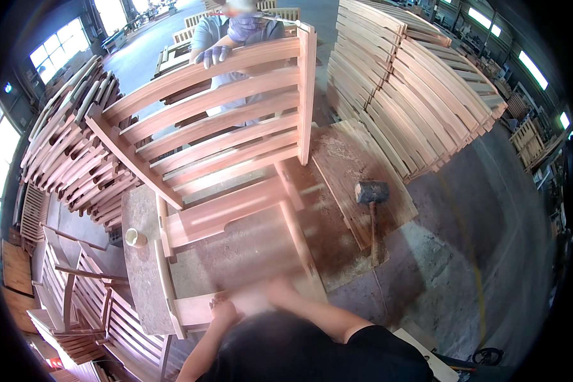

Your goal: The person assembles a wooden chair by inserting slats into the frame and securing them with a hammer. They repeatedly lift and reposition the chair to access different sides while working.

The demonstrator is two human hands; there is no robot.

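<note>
My left hand (223, 310) is at the near board (194, 309) of a pale wooden frame, its fingers curled over the board's upper edge. Farther right along the same board is my right hand (280, 293), smeared by motion, so its fingers cannot be made out. The frame lies on a worn work table (140, 280), with a wide notched board (226, 213) across its far side. A slatted wooden panel (216, 108) stands upright beyond it. A co-worker's gloved hand (214, 56) rests on the panel's top rail.
A black-headed mallet (372, 193) lies on a plywood sheet (391, 219) at the right. A small pale cup (135, 238) stands on the table's left side. Stacked slatted panels (420, 95) rise at the right, with piled frames (76, 146) at the left and slatted wooden pieces (108, 305) below them.
</note>
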